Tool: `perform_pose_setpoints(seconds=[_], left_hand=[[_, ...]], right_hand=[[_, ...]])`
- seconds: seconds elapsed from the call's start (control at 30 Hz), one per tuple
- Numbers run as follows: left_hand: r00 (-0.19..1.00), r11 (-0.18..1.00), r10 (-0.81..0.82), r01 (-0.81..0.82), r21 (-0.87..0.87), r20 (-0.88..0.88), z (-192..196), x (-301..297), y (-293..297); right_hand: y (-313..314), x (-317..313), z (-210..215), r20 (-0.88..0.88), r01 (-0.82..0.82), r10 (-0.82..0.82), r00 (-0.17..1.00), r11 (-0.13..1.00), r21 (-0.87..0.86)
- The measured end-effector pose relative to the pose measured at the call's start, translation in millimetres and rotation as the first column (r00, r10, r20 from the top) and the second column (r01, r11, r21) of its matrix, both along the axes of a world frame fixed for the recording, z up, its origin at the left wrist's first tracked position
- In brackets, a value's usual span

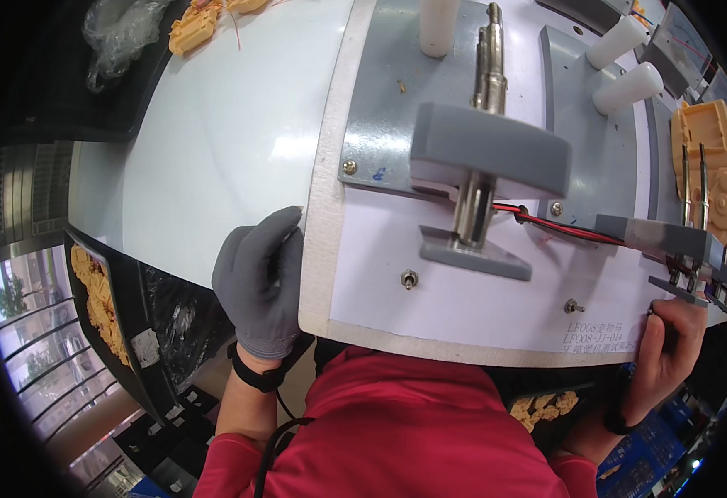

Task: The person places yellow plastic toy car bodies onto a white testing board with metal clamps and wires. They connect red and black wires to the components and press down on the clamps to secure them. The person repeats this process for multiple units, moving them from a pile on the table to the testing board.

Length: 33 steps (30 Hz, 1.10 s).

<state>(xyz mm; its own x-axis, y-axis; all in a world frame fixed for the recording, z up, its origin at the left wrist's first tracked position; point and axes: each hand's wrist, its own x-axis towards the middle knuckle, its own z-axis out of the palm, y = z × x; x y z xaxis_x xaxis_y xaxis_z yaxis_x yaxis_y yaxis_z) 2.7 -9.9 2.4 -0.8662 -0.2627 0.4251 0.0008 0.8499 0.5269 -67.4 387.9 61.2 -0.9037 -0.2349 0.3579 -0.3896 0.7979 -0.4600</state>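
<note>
My left hand (257,286), in a grey glove, rests at the table edge beside the left rim of the white fixture board (380,319). Its fingers are loosely bent and apart, with nothing visible in them. My right hand (670,342) is bare and sits at the board's near right edge. Thumb and forefinger close there on a small dark tip that I cannot make out. A toggle switch (409,280) stands on the board, and another toggle switch (573,306) is left of my right hand. Above them rises a grey clamp head (492,149) on a metal post.
Grey plates with white pegs (627,88) cover the far part of the board. Red and black wires (566,228) cross it. Yellow plastic shells (707,158) stand at the right; another yellow part (193,29) lies far left. A bin of yellow parts (98,303) stands below left.
</note>
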Motion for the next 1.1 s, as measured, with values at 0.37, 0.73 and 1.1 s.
perform_pose_setpoints(seconds=[0.37, 0.73, 1.1], left_hand=[[0.999, 0.999, 0.004, -0.003, 0.035, -0.034, -4, 0, 0], [0.999, 1.000, 0.008, -0.007, 0.021, -0.043, -1, -2, 2], [0.999, 0.996, 0.022, -0.019, 0.087, -0.040, -6, 0, 1]], right_hand=[[-2, 0, 2, 0.012, -0.002, 0.002, 1.000, 1.000, 0.006], [-5, 0, 2, 0.059, 0.048, -0.045, 0.997, 0.997, -0.055], [-12, -3, 5, 0.060, 0.031, -0.025, 0.998, 0.996, -0.089]])
